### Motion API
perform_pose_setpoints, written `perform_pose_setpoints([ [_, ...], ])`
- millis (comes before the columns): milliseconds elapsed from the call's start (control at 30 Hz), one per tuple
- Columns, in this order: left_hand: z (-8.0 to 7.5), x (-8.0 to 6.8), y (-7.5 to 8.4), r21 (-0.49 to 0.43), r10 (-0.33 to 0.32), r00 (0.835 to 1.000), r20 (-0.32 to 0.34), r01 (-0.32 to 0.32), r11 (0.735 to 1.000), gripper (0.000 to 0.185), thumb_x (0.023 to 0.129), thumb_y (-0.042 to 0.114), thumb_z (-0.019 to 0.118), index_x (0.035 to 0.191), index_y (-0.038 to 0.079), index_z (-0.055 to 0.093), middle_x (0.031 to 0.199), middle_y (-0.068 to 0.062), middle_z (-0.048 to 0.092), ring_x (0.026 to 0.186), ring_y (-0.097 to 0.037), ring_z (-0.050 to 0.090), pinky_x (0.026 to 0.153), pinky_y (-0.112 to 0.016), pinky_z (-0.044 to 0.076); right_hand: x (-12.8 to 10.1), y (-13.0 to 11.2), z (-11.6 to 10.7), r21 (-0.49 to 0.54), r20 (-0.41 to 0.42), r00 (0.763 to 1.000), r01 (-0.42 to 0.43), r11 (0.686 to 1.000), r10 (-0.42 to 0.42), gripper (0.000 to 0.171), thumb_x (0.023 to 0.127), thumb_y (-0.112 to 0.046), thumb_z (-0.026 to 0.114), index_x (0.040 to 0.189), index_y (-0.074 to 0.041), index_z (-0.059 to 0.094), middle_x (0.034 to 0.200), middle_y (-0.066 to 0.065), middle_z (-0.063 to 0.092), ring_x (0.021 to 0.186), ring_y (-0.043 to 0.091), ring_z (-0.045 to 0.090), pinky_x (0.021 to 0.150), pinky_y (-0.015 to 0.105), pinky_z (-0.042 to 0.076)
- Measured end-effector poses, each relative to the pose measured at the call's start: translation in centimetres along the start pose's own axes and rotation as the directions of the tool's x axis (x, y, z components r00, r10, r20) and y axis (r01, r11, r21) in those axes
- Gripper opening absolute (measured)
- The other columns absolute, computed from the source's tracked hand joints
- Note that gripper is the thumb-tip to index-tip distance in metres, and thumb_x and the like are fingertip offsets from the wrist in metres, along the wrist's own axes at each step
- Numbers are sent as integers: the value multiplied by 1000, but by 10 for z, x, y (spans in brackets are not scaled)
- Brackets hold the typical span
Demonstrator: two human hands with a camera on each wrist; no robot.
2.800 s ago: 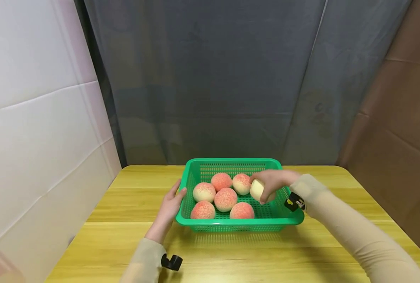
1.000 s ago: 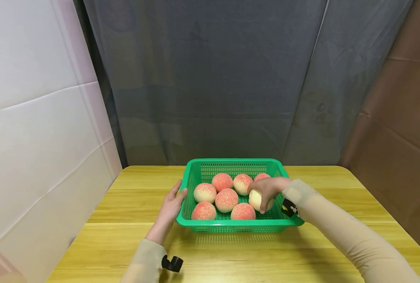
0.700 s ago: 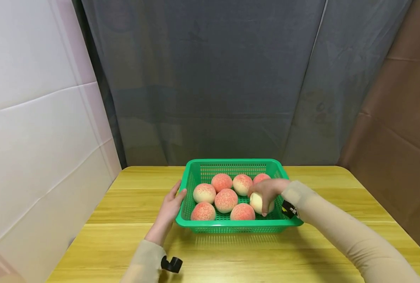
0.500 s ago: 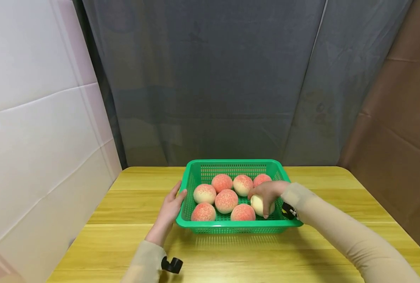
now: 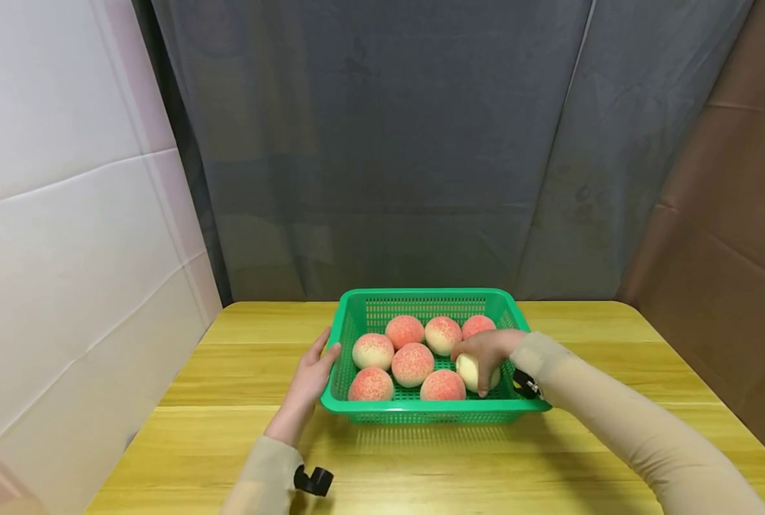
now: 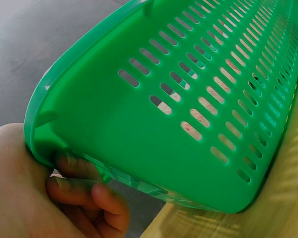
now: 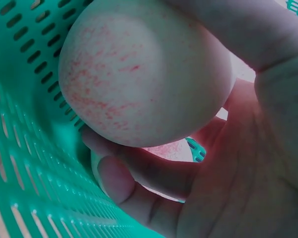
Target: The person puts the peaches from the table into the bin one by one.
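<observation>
A green plastic basket point(image 5: 434, 405) with slotted walls stands on the table and bears several pink-and-cream peaches point(image 5: 412, 365). At its left end my left hand point(image 5: 310, 373) grips the rim, thumb on top; in the left wrist view the fingers point(image 6: 109, 201) curl beneath that rim. Inside the basket, at the right, my right hand point(image 5: 488, 350) holds a pale peach point(image 5: 468, 370) low near the floor, fingers and thumb round its sides. Close up in the right wrist view, this peach point(image 7: 134, 74) shows red speckles, and another peach point(image 7: 174, 150) shows behind the fingers.
One peach point(image 5: 478, 325) sits in the back right corner, just beyond my right hand. Another peach point(image 5: 443, 385) lies by the front wall, left of the held one. The wooden table point(image 5: 227, 400) reaches back to a grey curtain point(image 5: 382, 157).
My right hand has come forward with its peach, from the back right toward the front, and lower into the basket. The back right peach now shows. My left hand stays at the rim.
</observation>
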State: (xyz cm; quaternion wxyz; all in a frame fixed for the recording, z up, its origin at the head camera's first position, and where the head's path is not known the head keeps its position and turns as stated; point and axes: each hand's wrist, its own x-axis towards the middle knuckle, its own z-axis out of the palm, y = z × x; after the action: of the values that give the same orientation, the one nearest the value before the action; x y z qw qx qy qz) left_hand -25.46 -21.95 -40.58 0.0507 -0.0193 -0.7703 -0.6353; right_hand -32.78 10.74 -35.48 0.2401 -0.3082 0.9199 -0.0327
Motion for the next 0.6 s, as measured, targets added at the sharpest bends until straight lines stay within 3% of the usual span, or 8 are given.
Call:
perform_pose_setpoints([
  [600,0,4,-1,12,-6,1000,-3,6,1000,60,104,27,47,154,5,23,156,-21,24,140,-40,25,109,-55,28,-6,3,-5,46,4,998,56,997,-57,78,71,-15,85,139,-8,49,123,2,54,102,17,51,84,36,47],
])
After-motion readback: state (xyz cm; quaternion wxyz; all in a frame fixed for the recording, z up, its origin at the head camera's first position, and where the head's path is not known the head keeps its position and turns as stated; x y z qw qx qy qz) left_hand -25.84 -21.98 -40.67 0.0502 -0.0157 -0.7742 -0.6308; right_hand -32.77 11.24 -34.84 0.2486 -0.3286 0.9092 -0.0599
